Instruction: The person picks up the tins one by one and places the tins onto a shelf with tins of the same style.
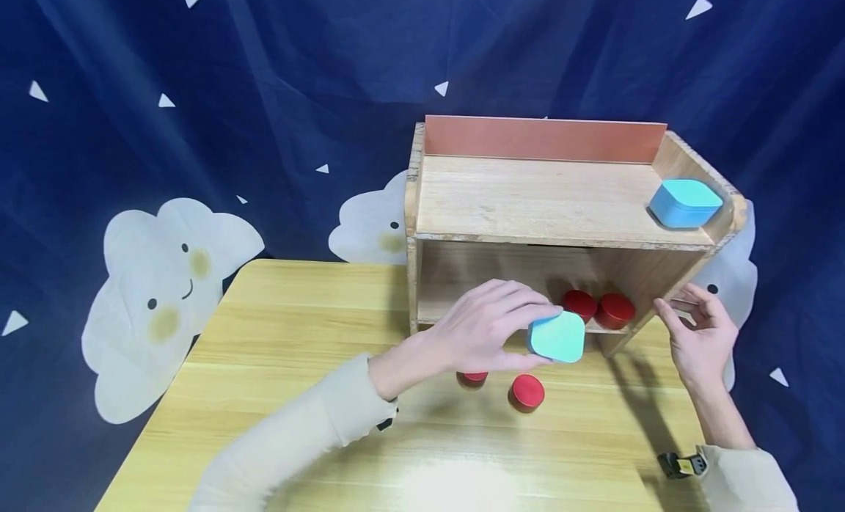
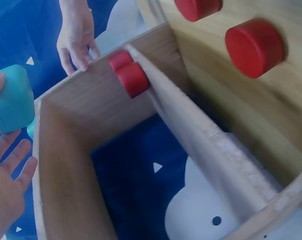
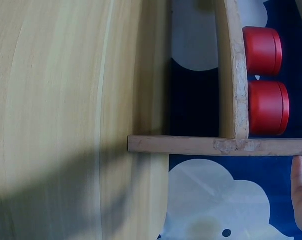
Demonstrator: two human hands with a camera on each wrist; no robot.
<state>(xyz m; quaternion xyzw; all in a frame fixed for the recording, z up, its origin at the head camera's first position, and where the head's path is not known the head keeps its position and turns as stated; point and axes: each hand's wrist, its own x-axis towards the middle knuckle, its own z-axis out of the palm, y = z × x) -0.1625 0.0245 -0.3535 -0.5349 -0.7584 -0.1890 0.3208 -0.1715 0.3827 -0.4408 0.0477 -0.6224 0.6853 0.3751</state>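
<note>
A light-blue rounded-square tin (image 1: 557, 337) is pinched between the thumb and fingers of my left hand (image 1: 491, 325), in front of the wooden shelf (image 1: 515, 243). The left wrist view shows the same blue tin (image 2: 14, 100) at its left edge. My right hand (image 1: 705, 332) touches the outer face of the shelf's right side panel, its fingers loosely bent. Two round red tins (image 3: 265, 107) stand side by side on the lower board near that panel. Another blue tin (image 1: 685, 204) sits at the right end of the top board.
Two more round red tins stand on the wooden table (image 1: 297, 306) before the shelf: one (image 1: 527, 393) in full sight, the other (image 1: 472, 378) partly behind my left hand. A dark-blue curtain (image 1: 297, 79) with white clouds hangs behind.
</note>
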